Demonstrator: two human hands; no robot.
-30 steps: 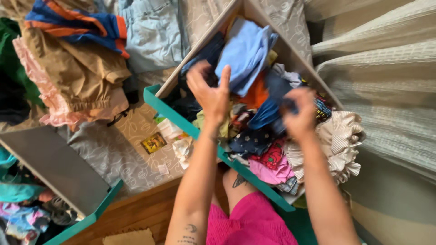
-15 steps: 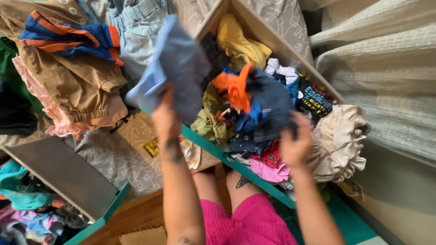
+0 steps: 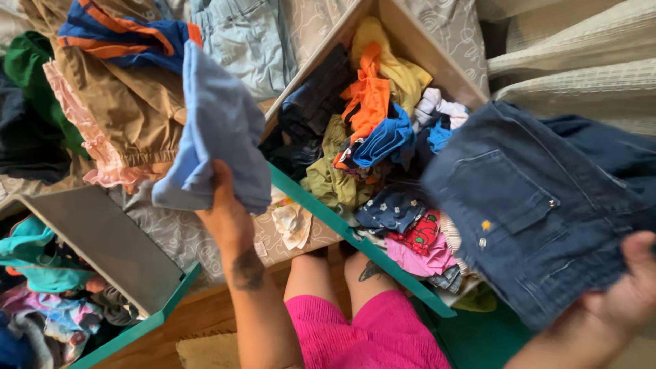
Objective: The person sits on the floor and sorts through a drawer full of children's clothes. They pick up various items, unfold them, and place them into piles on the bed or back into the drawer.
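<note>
Over the teal drawer (image 3: pixel 355 236), left hand (image 3: pixel 225 212) grips a light-blue garment (image 3: pixel 215 130) leftward; right hand (image 3: pixel 632 294) clutches dark jeans (image 3: pixel 540 198) rightward.

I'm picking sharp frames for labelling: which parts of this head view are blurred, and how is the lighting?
Head view: the dark denim garment and right hand are smeared by motion; the left hand and its light blue garment are slightly soft; the drawer clothes are sharper; warm, soft light, no glare.
</note>
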